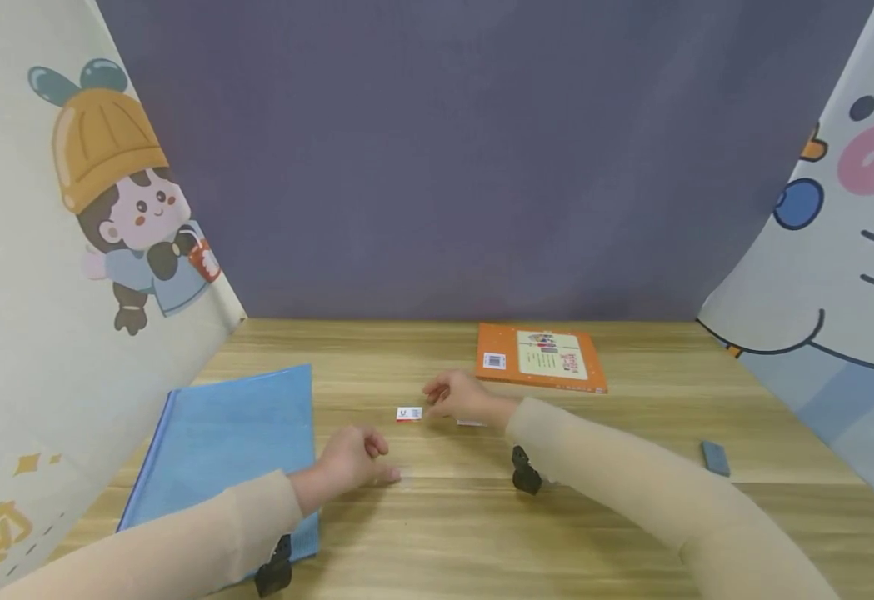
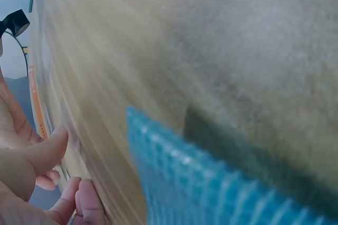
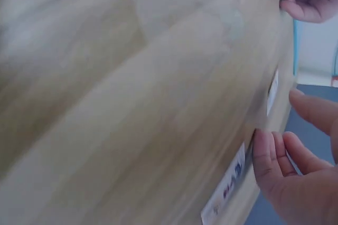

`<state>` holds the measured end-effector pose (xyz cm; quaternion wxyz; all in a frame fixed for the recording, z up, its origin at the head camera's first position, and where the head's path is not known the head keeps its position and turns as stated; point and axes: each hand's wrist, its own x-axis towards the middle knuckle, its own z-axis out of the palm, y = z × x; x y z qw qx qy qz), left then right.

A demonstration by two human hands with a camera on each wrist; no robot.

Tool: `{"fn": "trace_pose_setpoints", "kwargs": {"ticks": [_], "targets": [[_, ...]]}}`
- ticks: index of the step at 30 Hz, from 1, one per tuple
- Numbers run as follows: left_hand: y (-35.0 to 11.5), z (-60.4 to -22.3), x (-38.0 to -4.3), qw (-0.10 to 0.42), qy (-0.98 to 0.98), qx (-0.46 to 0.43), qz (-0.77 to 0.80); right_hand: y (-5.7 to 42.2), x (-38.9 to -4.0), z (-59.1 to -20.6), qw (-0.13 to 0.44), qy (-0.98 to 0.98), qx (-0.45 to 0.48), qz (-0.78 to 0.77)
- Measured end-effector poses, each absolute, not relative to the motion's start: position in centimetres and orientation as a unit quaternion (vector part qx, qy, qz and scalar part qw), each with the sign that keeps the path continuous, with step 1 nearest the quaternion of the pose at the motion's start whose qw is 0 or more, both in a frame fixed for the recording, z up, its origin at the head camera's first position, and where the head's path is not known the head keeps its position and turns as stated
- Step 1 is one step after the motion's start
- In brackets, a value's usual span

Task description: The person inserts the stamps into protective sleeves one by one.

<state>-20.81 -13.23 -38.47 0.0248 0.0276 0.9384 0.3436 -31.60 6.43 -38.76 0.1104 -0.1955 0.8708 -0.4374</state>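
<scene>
My right hand point(image 1: 461, 395) is over the tabletop, its fingers relaxed and slightly bent. Just left of its fingertips lies a small white card point(image 1: 409, 413) with a red edge. Another small printed card point(image 1: 471, 422) shows partly below the hand; in the right wrist view this card point(image 3: 227, 188) lies flat beside the fingers point(image 3: 264, 156). Nearer to me, my left hand point(image 1: 352, 460) rests low by the table, loosely bent, thumb and fingers apart. Its wrist passes over the right edge of a blue mesh folder point(image 1: 242, 433).
An orange book point(image 1: 498, 346) lies at the back right of the wooden table point(image 1: 422, 542). A small grey-blue block point(image 1: 715, 458) sits far right. In the right wrist view a clear, see-through sheet point(image 3: 185, 8) lies on the wood. A dark panel point(image 1: 437, 167) stands behind.
</scene>
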Motion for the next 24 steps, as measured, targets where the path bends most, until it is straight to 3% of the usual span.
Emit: {"fn": "trace_pose_setpoints", "kwargs": {"ticks": [24], "targets": [[-13.0,-39.6,-20.4,-0.013,0.927,0.064,0.369,4.2,-31.7,-39.9,0.057,0.902,-0.153,-0.399]]}}
